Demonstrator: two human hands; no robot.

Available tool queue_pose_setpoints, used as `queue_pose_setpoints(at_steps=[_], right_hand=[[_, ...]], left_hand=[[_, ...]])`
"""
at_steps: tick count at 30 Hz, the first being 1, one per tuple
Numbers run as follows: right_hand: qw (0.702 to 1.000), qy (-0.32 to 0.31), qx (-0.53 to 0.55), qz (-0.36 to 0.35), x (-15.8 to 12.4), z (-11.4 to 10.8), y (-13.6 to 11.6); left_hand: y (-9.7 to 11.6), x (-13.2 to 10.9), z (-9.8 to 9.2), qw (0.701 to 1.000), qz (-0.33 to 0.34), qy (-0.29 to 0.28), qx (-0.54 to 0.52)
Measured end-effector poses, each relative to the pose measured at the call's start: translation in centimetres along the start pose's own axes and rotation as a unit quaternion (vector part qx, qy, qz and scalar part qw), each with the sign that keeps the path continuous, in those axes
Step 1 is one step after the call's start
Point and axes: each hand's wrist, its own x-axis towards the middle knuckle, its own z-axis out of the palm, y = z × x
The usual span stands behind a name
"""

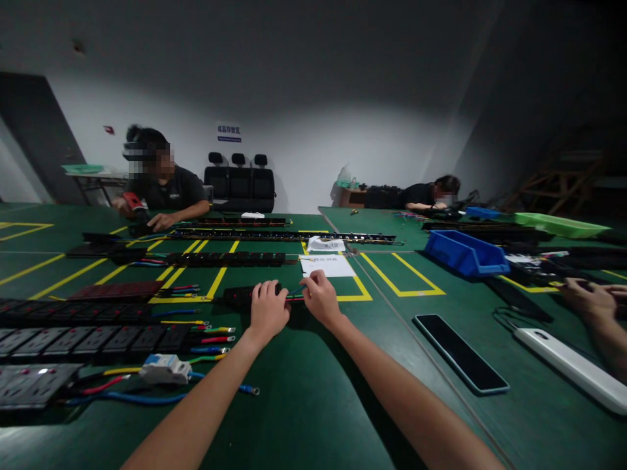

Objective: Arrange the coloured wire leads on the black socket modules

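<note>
My left hand (269, 308) is curled over the end of a short black power strip (236, 297), fingers wrapped round it. Thin coloured wires (295, 297), green and red among them, run out of that end towards my right hand (321, 299). The right fingers are pinched together on the wires; their tips are partly hidden. Just behind the right hand lies a white paper sheet with writing (337, 266). To the left, several longer socket strips (98, 344) lie side by side, their wires ending in ring terminals. A white circuit breaker (165, 369) sits among the nearest wires.
A phone (463, 354) and a long white device (571, 365) lie on the green table (313, 418). Beyond stands a blue bin (465, 253). Another person's hands (590, 303) are at right. Across the table, a person (171, 186) holds a red tool (134, 202); another person (434, 194) leans down.
</note>
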Motion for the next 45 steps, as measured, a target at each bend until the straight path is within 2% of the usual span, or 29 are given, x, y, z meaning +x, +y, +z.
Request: queue_pose_setpoints(at_steps=[5, 14, 23, 27, 30, 35, 39, 45], right_hand=[[0.999, -0.028, -0.029, 0.020, 0.1, -0.1, 1.0], [0.983, -0.169, -0.052, 0.042, 1.0, -2.0, 2.1], [0.963, -0.262, -0.058, -0.028, 2.8, -2.9, 2.6], [0.953, -0.292, -0.070, -0.034, 2.9, -2.9, 2.5], [0.954, -0.295, -0.056, -0.007, 2.6, -2.8, 2.6], [0.963, -0.265, 0.002, 0.044, 2.0, -2.4, 3.7], [0.958, -0.271, 0.030, 0.090, 1.2, -1.8, 4.7], [0.957, -0.253, 0.041, 0.137, 0.2, -0.6, 5.0]], left_hand=[[0.0, 0.1, -0.2, 1.000, 0.000, 0.011, 0.007], [-0.4, 0.2, -0.4, 1.000, 0.002, 0.011, -0.012], [-0.4, 0.3, -0.3, 1.000, 0.005, 0.027, 0.000], [-0.3, 0.2, -0.5, 1.000, 0.001, 0.013, 0.002], [-0.1, 0.1, -0.7, 1.000, -0.006, 0.006, 0.002], [0.1, 0.0, -0.7, 1.000, -0.016, 0.009, -0.025], [0.1, -0.1, -0.5, 0.999, -0.024, 0.017, -0.043], [0.3, -0.5, -0.2, 1.000, -0.020, 0.011, -0.017]])
